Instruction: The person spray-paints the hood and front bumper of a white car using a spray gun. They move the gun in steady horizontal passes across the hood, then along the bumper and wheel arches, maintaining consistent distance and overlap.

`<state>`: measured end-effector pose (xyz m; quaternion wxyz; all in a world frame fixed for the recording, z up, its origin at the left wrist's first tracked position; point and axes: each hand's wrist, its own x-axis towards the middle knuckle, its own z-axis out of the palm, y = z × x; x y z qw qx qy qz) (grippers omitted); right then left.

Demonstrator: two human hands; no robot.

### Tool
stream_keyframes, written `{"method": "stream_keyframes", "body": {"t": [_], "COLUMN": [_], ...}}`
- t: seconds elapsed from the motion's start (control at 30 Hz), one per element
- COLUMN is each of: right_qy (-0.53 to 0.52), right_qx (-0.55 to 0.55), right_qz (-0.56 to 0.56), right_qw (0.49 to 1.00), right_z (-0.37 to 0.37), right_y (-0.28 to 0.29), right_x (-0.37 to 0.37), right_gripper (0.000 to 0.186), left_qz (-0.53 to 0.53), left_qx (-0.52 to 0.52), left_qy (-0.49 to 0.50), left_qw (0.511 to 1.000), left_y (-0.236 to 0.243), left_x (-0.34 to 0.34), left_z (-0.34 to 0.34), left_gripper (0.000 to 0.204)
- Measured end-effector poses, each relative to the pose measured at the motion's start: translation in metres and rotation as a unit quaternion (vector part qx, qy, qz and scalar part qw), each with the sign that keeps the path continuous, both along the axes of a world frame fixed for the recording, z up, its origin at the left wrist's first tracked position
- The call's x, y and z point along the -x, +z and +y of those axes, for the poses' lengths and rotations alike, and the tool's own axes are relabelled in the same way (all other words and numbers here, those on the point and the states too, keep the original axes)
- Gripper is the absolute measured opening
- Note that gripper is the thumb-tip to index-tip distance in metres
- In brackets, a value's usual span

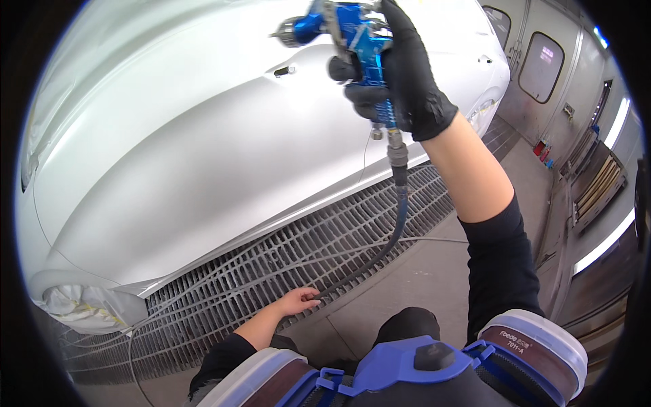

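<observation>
Floor grating (224, 312) skirts the white car's (203, 136) lower edge; grey floor (434, 285) opens out toward 4 o'clock. At 12 o'clock the blue spray gun (356, 34) points its nozzle (288, 32) to 9, handle (385, 112) slanting from before 12 to before 6. The right hand's (413, 81) gloved fingers wrap the handle; the left hand's (298, 300) bare fingers, just past 6, pinch the hose (403, 210).

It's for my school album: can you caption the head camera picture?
A gloved right hand holds a blue spray gun beside a white car; the bare left hand holds its hose.
</observation>
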<state>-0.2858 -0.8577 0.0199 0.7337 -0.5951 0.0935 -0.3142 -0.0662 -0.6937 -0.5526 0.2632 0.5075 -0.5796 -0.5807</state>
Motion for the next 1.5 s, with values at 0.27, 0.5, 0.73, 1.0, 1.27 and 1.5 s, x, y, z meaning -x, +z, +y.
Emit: {"method": "stream_keyframes", "body": {"t": [0.27, 0.5, 0.73, 1.0, 1.27, 1.5], "right_qy": [-0.126, -0.290, -0.374, -0.467, -0.455, -0.420], "right_qx": [0.108, 0.095, 0.111, 0.107, 0.077, 0.067], "right_qz": [-0.006, 0.004, 0.002, -0.023, -0.011, -0.045], "right_qw": [0.986, 0.952, 0.921, 0.877, 0.887, 0.904], "right_z": [-0.037, -0.089, -0.141, -0.179, -0.145, -0.116], "right_y": [0.060, 0.067, 0.056, 0.041, -0.016, -0.055], "right_x": [0.007, 0.092, 0.140, 0.164, 0.160, 0.182], "right_gripper": [0.064, 0.068, 0.077, 0.077, 0.073, 0.070], "left_qz": [0.111, 0.102, 0.110, 0.110, 0.012, -0.138], "left_qx": [-0.004, -0.037, -0.028, -0.027, -0.042, -0.056], "left_qy": [0.052, 0.012, 0.007, 0.019, 0.037, 0.024], "left_qw": [0.992, 0.994, 0.993, 0.993, 0.998, 0.989], "left_y": [0.007, 0.026, 0.030, 0.037, 0.022, 0.017], "left_x": [-0.004, -0.007, -0.002, 0.007, 0.008, 0.005], "left_z": [0.004, 0.012, 0.009, 0.005, -0.001, -0.004], "left_gripper": [0.028, 0.028, 0.028, 0.028, 0.026, 0.036]}}
